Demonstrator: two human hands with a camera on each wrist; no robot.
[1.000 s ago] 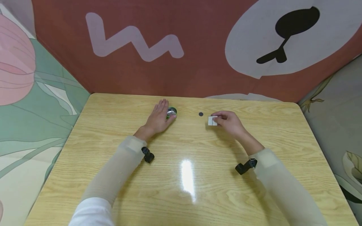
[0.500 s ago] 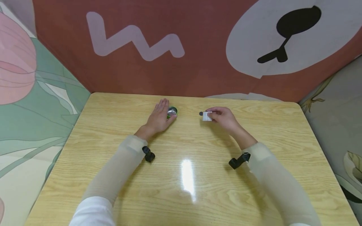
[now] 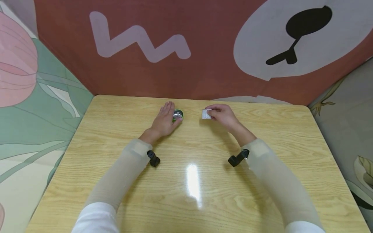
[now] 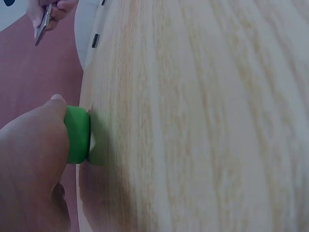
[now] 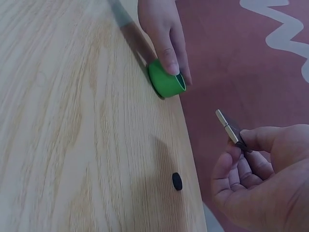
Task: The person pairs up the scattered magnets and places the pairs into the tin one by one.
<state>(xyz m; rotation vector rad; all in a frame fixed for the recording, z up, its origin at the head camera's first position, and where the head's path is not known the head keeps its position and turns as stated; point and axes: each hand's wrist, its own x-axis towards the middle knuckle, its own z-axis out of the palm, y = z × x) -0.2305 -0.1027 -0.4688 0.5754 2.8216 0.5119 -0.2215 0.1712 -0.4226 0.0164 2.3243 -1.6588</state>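
Observation:
My left hand [image 3: 164,121] holds a small round green cup [image 5: 166,83] with a shiny inside, upright on the table, its thumb on one side and its straight fingers on the other. In the right wrist view my right hand [image 5: 268,166] pinches a thin flat square piece [image 5: 228,126] between thumb and fingers. From above, this piece is whitish, with a line across its middle. It is held up off the table, to the right of the cup. A small black disc [image 5: 177,181] lies on the table near the far edge; the head view hides it behind the square piece.
The wood-grain table [image 3: 186,145] ends at a reddish-brown printed backdrop [image 3: 163,77], with patterned cloth at both sides. Dark wrist cameras sit on both sleeves. A small dark spot [image 4: 95,40] shows by the table edge in the left wrist view.
My right hand has moved left and toward the far edge with the square piece, which now covers the black disc from above. The left hand stays on the cup.

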